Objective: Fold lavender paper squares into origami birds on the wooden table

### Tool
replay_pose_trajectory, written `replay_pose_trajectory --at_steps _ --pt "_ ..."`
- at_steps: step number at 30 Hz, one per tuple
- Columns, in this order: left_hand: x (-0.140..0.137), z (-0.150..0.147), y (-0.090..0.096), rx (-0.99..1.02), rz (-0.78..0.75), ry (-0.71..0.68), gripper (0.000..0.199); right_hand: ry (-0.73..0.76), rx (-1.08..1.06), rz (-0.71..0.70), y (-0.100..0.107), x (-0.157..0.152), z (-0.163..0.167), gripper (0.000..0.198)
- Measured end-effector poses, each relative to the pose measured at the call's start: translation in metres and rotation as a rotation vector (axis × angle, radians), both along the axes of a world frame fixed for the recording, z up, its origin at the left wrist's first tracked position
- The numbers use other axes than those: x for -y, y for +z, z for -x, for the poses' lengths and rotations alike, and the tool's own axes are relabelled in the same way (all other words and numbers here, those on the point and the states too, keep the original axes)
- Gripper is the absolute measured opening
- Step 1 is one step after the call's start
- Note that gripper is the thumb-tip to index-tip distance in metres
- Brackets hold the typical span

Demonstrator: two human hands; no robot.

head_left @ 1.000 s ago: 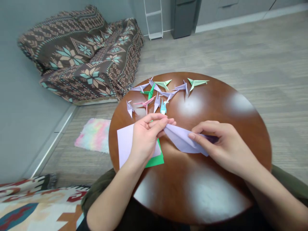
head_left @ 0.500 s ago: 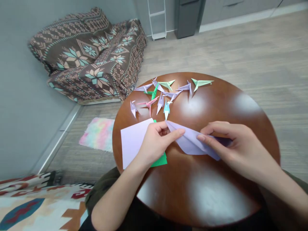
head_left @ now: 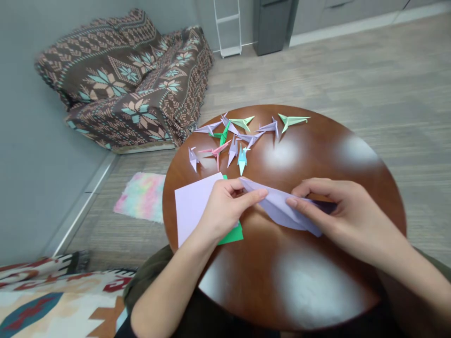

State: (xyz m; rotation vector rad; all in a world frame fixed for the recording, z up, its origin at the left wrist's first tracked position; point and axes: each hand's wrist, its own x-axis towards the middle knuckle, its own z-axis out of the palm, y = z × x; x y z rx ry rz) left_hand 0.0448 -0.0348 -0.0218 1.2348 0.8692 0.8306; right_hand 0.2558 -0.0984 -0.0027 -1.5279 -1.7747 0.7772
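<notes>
Between my two hands is a partly folded sheet of lilac origami paper (head_left: 282,209), held just over the round brown table (head_left: 299,281). Thumb and fingers of my left hand (head_left: 229,204) pinch its left corner. My right hand (head_left: 333,211) grips the paper's right part, thumb in front and fingers behind, so some of the sheet there is hidden. Under and beside my left wrist lies a stack of lilac paper (head_left: 195,202), with green paper (head_left: 232,235) showing beneath it.
Several folded paper cranes stand along the table's far left side, among them a blue crane (head_left: 242,159), a pink crane (head_left: 216,152) and a pale green crane (head_left: 292,121). A draped sofa (head_left: 134,89) and a pastel rug (head_left: 141,197) are beyond the table to the left.
Both hands keep their hold on the lilac paper. Its lower edge has tilted, and the sheet looks slightly narrower. The whole view has shifted a little.
</notes>
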Motion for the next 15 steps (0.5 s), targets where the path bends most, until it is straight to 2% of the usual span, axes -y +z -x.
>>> replay_pose_trajectory --at_steps 15 --pt "0.0006 -0.0013 -0.0014 0.039 0.068 0.057 0.017 0.009 -0.058 0.014 -0.0015 0.0009 -0.0009 0.030"
